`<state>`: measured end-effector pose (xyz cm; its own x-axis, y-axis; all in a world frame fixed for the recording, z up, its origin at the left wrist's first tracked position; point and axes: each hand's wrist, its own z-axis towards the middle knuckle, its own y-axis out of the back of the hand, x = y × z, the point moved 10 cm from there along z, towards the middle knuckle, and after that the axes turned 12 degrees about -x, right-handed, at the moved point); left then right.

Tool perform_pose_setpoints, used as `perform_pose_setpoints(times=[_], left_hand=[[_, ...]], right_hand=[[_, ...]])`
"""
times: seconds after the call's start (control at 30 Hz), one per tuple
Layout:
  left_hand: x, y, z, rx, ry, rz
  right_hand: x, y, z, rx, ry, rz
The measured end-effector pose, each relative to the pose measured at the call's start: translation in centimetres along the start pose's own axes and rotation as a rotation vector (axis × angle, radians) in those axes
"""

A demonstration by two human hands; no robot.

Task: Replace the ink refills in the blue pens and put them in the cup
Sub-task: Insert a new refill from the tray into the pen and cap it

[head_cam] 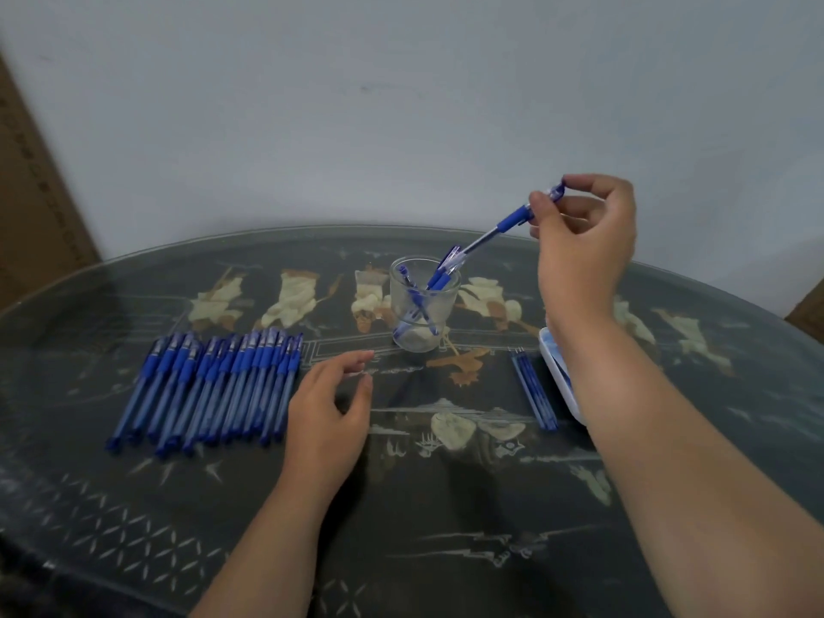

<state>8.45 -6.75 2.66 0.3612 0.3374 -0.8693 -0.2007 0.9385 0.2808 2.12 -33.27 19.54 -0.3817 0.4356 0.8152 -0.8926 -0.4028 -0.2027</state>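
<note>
The right hand (pixel 584 243) is being held up in the air, pinching the top end of a blue pen (pixel 512 218) between the thumb and curled fingertips. The pen is slanting down and to the left, its lower end pointing at the mouth of a glass cup (pixel 399 301) and sitting just above the rim. A few blue pens (pixel 421 301) are already leaning crosswise inside the cup, which is standing upright near the middle of the table (pixel 446 506). Under the right forearm a white box (pixel 557 372) is lying flat, partly hidden by the arm, and just to its left a small bundle of blue refills (pixel 535 390) is lying on the tabletop. The left hand (pixel 330 408) is hanging low over the table with its fingers loosely curved, gripping nothing. Just to its left a long row of blue pens (pixel 214 385) is lying side by side. Behind the table a pale wall (pixel 401 104) is rising, with brown cardboard (pixel 31 194) leaning at the far left.
</note>
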Motion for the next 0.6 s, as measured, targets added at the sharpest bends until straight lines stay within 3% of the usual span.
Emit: perform_pose_setpoints(times=[0.33, 0.6], left_hand=[[0.6, -0.4, 0.0, 0.024, 0.031, 0.002], [0.5, -0.5, 0.0, 0.026, 0.025, -0.006]], right_hand=[[-5.2, -5.4, -2.3, 0.280, -0.003, -0.252], [-7.1, -7.0, -3.8, 0.379, -0.020, -0.351]])
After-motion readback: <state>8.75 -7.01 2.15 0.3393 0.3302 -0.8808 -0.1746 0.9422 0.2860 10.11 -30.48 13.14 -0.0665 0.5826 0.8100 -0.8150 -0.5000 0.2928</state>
